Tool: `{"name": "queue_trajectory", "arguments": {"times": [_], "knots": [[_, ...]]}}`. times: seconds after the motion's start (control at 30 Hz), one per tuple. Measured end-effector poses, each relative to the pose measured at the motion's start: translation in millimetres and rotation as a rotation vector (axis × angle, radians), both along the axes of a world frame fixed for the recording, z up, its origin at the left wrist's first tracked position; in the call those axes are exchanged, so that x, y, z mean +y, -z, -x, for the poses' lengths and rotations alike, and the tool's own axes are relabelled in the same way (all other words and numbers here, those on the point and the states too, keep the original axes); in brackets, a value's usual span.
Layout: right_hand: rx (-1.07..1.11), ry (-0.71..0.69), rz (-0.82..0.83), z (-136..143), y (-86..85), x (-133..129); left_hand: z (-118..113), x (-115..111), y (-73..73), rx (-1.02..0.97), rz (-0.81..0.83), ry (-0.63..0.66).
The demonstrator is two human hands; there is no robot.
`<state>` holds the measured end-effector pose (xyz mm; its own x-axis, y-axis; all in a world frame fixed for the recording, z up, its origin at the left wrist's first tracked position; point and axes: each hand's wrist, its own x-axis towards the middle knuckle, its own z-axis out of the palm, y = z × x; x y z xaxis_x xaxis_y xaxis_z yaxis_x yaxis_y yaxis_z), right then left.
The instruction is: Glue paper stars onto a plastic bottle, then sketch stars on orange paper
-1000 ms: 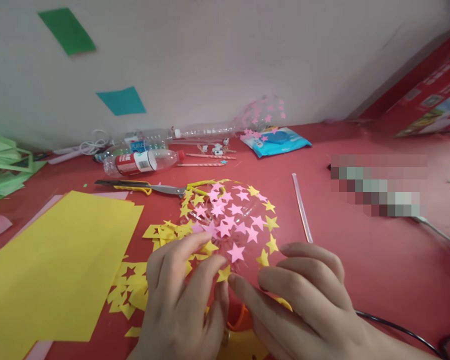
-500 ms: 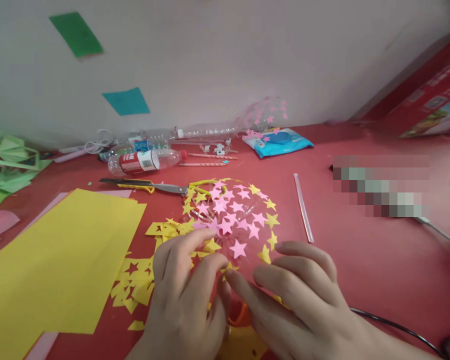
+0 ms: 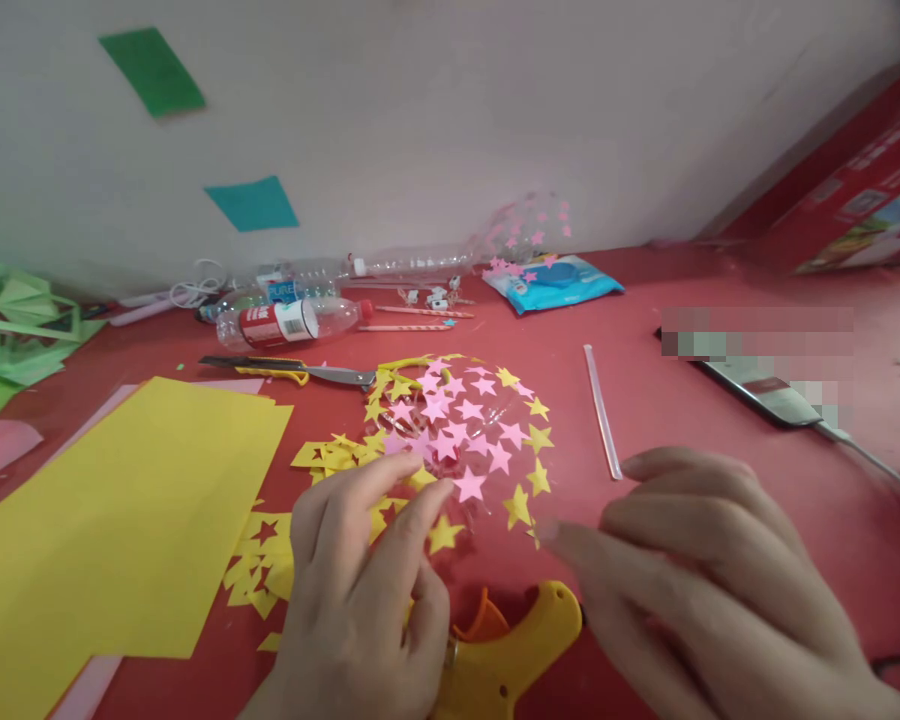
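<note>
A clear plastic dome (image 3: 487, 520) dotted with pink and yellow paper stars sits in the middle of the red table. My left hand (image 3: 367, 570) curves over its near left side, fingers and thumb about the edge. By its index finger a yellow star (image 3: 445, 535) sticks to the dome's near side. To the right of the dome is my right hand (image 3: 697, 570), fingers bent and apart, with nothing visible in them; its index fingertip is blurred close to a yellow star at the rim. Below lies a yellow glue gun (image 3: 525, 650) with an orange trigger, partly behind my left hand.
Yellow paper sheets (image 3: 120, 520) and star-punched scraps (image 3: 262, 560) lie left. Behind are scissors (image 3: 337, 376), a labelled bottle (image 3: 292, 322) and a blue wipes pack (image 3: 562, 285). A translucent stick (image 3: 604, 410) and a corded, partly pixelated device (image 3: 765, 390) lie right.
My right hand has drawn away to the right from the yellow star, which stays on the dome. The glue gun shows more now. My left index finger has lifted slightly off that star.
</note>
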<state>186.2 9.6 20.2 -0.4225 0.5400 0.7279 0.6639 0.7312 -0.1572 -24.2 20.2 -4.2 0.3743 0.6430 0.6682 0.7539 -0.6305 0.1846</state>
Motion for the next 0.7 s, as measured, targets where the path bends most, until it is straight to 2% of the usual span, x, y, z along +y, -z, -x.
{"name": "queue_trajectory", "arguments": {"times": [0.13, 0.23, 0.33, 0.43, 0.5, 0.57, 0.7], "knots": [[0.169, 0.041, 0.108, -9.0, -4.3, 8.8, 1.0, -1.7, -4.3, -0.008, 0.004, 0.01], [0.252, 0.159, 0.262, -14.3, -7.7, 18.5, 1.3, -0.9, -6.9, -0.026, -0.015, 0.018], [0.059, 0.257, 0.595, -21.5, -6.8, 27.2, 3.3, 0.9, -7.1, -0.037, -0.044, 0.035], [-0.279, 0.208, 0.887, -26.4, 3.2, 31.6, 6.6, 2.0, -4.5, -0.126, -0.024, 0.072], [-0.372, 0.154, 0.93, -26.3, 12.7, 32.2, 7.8, 1.4, -2.8, -0.241, 0.021, 0.099], [-0.389, 0.158, 0.931, -23.8, 20.3, 32.1, 8.0, -0.5, -2.3, -0.36, 0.044, 0.115], [-0.407, 0.289, 0.966, -17.3, 23.6, 33.6, 9.4, -6.4, -4.5, -0.466, -0.034, 0.144]]}}
